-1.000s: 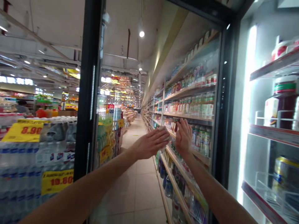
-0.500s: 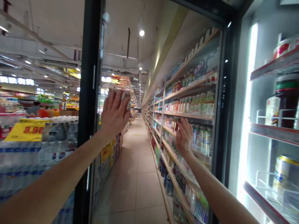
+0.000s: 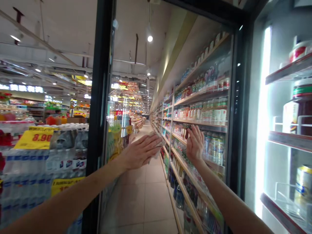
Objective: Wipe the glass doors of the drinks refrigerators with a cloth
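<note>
We find the left hand [image 3: 142, 149] flat, fingers extended over a pale cloth [image 3: 157, 154] against the glass door [image 3: 99, 97]. We note the right hand [image 3: 195, 143] raised close by, fingers loosely parted. Beyond, stocked shelves [image 3: 201, 122] and a tiled aisle [image 3: 146, 195] show in the glass.

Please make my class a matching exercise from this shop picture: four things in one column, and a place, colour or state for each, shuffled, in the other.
Column 1
1. Left hand
2. Right hand
3. Price sign reading 8.90
4. Can at the lower right

Column 2
A. Yellow, above bottles at the left
B. On a brightly lit shelf
C. Laid over a pale cloth
D. Fingers raised, no cloth visible at it

Right pairs: 1-C, 2-D, 3-A, 4-B
</note>
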`<action>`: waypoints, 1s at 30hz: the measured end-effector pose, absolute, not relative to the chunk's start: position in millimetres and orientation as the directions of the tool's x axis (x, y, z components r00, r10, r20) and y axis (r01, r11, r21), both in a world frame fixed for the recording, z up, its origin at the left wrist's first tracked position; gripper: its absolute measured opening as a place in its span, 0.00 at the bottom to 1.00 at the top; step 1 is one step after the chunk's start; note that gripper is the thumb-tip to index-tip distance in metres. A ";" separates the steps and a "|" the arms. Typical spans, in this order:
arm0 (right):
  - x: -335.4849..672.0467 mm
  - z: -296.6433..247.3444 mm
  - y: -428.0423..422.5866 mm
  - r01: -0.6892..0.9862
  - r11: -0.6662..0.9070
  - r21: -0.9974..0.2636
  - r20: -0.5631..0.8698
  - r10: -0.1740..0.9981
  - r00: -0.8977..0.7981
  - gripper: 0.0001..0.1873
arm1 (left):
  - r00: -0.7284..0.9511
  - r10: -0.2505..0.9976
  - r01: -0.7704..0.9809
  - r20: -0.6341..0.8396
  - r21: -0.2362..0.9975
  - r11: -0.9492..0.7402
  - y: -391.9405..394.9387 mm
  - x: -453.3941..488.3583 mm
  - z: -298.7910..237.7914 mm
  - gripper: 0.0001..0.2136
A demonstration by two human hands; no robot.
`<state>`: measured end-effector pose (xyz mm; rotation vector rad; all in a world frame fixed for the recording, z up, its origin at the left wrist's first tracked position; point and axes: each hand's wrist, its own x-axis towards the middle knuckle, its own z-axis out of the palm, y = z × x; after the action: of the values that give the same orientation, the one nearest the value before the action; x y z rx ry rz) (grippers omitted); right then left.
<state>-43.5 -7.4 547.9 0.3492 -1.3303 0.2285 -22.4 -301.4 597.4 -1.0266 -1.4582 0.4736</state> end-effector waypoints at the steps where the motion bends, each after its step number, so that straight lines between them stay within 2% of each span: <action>1: -43.4 547.9 -7.5 -0.361 0.926 0.114 0.974 -0.033 0.224 0.23 | 0.114 0.804 0.319 0.584 -0.787 0.527 -300.5 -21.9 599.3 0.25; 4: -42.9 548.0 -7.8 -0.368 0.923 0.111 0.975 -0.029 0.221 0.23 | 0.062 0.559 0.302 0.827 -0.550 0.779 -292.8 -21.5 605.3 0.25; 5: -42.6 548.1 -7.9 -0.370 0.923 0.108 0.975 -0.026 0.221 0.23 | 0.061 0.524 0.299 0.849 -0.517 0.802 -287.6 -21.8 605.0 0.25; 6: -42.3 548.0 -8.0 -0.372 0.923 0.105 0.976 -0.023 0.219 0.23 | 0.071 0.569 0.309 0.819 -0.560 0.769 -281.3 -22.1 603.3 0.25; 9: -41.7 547.8 -8.2 -0.372 0.923 0.096 0.979 -0.021 0.202 0.23 | 0.113 0.835 0.344 0.538 -0.810 0.475 -261.1 -23.0 598.2 0.24; 10: -41.6 547.7 -8.2 -0.373 0.923 0.095 0.980 -0.021 0.198 0.23 | 0.118 0.856 0.342 0.504 -0.830 0.442 -255.6 -23.2 599.5 0.24; 11: -41.6 547.6 -8.0 -0.373 0.923 0.095 0.981 -0.023 0.195 0.23 | 0.116 0.833 0.332 0.542 -0.811 0.481 -251.4 -23.3 603.0 0.24; 14: -41.8 547.6 -7.6 -0.373 0.922 0.104 0.978 -0.027 0.207 0.23 | 0.105 0.602 0.292 0.791 -0.603 0.742 -243.5 -23.3 616.6 0.24; 15: -41.9 547.6 -7.5 -0.373 0.922 0.106 0.977 -0.027 0.212 0.23 | 0.108 0.578 0.294 0.809 -0.581 0.759 -241.5 -23.4 618.8 0.24; 16: -42.0 547.6 -7.4 -0.372 0.922 0.108 0.976 -0.027 0.216 0.23 | 0.114 0.623 0.307 0.774 -0.624 0.718 -239.5 -23.7 618.9 0.24; 19: -42.1 547.7 -7.2 -0.373 0.921 0.112 0.976 -0.030 0.218 0.24 | 0.131 0.844 0.358 0.521 -0.818 0.449 -233.5 -24.0 613.1 0.24; 20: -42.2 547.7 -7.2 -0.374 0.920 0.113 0.975 -0.031 0.219 0.24 | 0.128 0.856 0.365 0.500 -0.827 0.428 -231.8 -23.6 611.8 0.24; 21: -42.2 547.6 -7.2 -0.375 0.920 0.115 0.975 -0.032 0.221 0.24 | 0.115 0.827 0.365 0.550 -0.798 0.480 -230.3 -22.8 611.3 0.24; 23: -42.0 547.6 -7.3 -0.380 0.918 0.114 0.975 -0.029 0.222 0.24 | 0.077 0.670 0.347 0.739 -0.650 0.677 -227.4 -20.7 611.1 0.23; 24: -42.0 547.5 -7.3 -0.382 0.917 0.111 0.975 -0.026 0.220 0.24 | 0.073 0.611 0.340 0.788 -0.596 0.728 -225.8 -20.0 610.0 0.23; 25: -41.9 547.4 -7.3 -0.383 0.918 0.108 0.976 -0.024 0.218 0.24 | 0.078 0.610 0.339 0.788 -0.596 0.727 -224.1 -19.8 607.8 0.23; 26: -41.9 547.2 -7.2 -0.382 0.918 0.107 0.976 -0.024 0.215 0.25 | 0.093 0.665 0.346 0.741 -0.651 0.676 -222.4 -20.2 604.9 0.24; 28: -42.3 546.9 -7.0 -0.380 0.918 0.113 0.976 -0.031 0.216 0.25 | 0.137 0.824 0.363 0.550 -0.802 0.475 -219.6 -22.2 599.7 0.25; 29: -42.7 546.8 -6.9 -0.380 0.917 0.120 0.975 -0.036 0.220 0.25 | 0.152 0.867 0.366 0.475 -0.842 0.397 -218.5 -23.4 599.4 0.25; 30: -43.1 546.7 -6.9 -0.382 0.916 0.125 0.974 -0.040 0.222 0.25 | 0.153 0.874 0.367 0.460 -0.848 0.382 -217.7 -24.2 601.4 0.25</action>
<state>-43.1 -6.9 546.7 0.3746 -1.3349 0.2440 -24.2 -217.7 601.4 -1.1959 -1.4366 0.5291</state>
